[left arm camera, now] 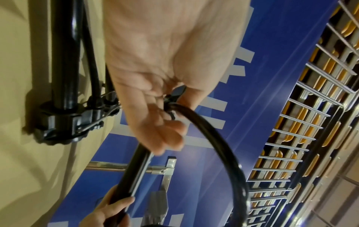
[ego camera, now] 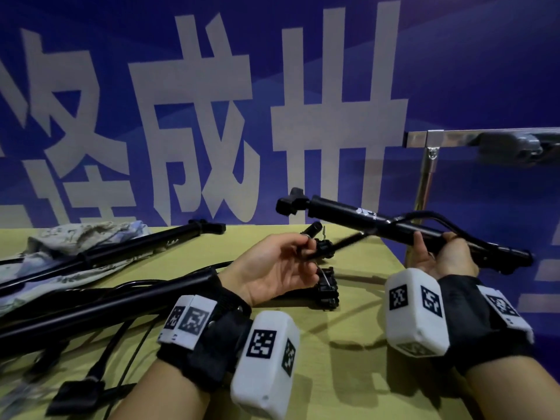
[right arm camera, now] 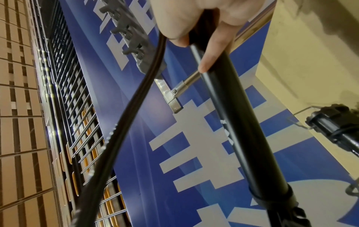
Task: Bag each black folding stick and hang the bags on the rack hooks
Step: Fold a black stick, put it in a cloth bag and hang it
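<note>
Right hand (ego camera: 445,256): fingers wrapped round black folding stick (ego camera: 378,221), held above table (ego camera: 363,344) edge, near rack (ego camera: 430,165). Left hand (ego camera: 272,265): thumb + fingers pinch stick's small end piece (ego camera: 321,248). 2 more sticks (ego camera: 100,253) lie on table at left, w/ bag (ego camera: 75,237).

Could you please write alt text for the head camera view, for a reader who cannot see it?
Above a yellow-green table, the right hand grips a black folding stick by its shaft while the left hand pinches its loose black end piece. More black sticks and a crumpled pale patterned cloth bag lie at left, before a blue banner.
</note>
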`<action>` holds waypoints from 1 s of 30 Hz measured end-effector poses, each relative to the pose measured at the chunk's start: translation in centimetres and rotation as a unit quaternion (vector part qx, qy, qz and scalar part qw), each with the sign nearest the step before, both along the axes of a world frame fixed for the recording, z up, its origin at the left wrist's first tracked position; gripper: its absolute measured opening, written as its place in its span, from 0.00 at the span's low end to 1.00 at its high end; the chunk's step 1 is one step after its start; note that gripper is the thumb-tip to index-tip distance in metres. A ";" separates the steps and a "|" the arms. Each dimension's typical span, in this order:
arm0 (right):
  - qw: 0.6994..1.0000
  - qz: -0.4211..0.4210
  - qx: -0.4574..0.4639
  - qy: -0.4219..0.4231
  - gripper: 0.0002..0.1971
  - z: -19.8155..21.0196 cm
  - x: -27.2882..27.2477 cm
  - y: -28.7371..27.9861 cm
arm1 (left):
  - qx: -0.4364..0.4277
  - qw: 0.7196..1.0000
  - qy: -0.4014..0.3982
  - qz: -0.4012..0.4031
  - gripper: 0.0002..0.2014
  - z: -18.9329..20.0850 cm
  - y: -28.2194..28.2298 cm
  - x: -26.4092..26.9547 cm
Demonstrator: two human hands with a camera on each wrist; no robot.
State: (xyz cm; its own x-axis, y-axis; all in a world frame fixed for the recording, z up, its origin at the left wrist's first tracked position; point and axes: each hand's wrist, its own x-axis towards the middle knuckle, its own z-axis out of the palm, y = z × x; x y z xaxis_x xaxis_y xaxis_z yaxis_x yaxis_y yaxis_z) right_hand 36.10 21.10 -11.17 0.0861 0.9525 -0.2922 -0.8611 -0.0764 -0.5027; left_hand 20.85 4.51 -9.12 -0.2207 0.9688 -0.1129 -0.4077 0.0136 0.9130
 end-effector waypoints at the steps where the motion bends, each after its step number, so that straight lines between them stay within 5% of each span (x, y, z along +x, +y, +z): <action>1: 1.000 0.000 -0.007 -0.011 0.11 -0.1 0.0 -0.1 | 0.013 1.000 0.001 0.020 0.10 0.2 -0.2 -0.1; 8: 0.998 0.053 -0.007 -0.032 0.21 0.0 0.7 -0.1 | 0.039 0.975 -0.019 0.219 0.15 0.3 -0.1 -2.4; 13: 0.993 0.071 -0.030 -0.088 0.14 -0.1 0.4 -0.7 | 0.150 0.955 -0.067 0.246 0.12 0.9 -0.5 -2.0; 15: 0.991 0.086 -0.028 -0.101 0.11 -0.2 0.2 -0.8 | 0.163 0.953 -0.008 0.254 0.09 0.6 -0.4 -2.3; 18: 0.986 0.109 -0.014 -0.122 0.12 -0.2 0.0 -0.9 | 0.131 0.936 0.139 0.295 0.39 0.1 -0.2 -2.9; 20: 0.981 0.124 -0.006 -0.146 0.11 -0.1 -0.1 -0.8 | 0.122 0.927 0.200 0.292 0.51 -0.1 -0.2 -3.0; 23: 0.975 0.139 -0.012 -0.173 0.09 -0.1 -0.2 -0.5 | 0.097 0.937 0.240 0.233 0.40 -0.6 0.3 -2.6; 26: 0.975 0.149 -0.007 -0.166 0.09 0.0 -0.3 -0.6 | 0.082 0.936 0.218 0.264 0.25 -0.9 0.8 -2.2; 30: 0.979 0.173 0.067 -0.080 0.02 0.6 -0.7 -1.6 | 0.075 0.941 0.165 0.285 0.25 -0.8 0.7 -2.3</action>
State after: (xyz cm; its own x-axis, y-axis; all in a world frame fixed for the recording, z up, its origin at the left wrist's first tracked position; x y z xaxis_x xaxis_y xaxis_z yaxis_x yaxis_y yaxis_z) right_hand 35.36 19.53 -10.60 -0.2139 0.9615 -0.1726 -0.7044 -0.2742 -0.6547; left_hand 18.53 5.21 -9.88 -0.7090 0.6817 0.1807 -0.0041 -0.2602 0.9655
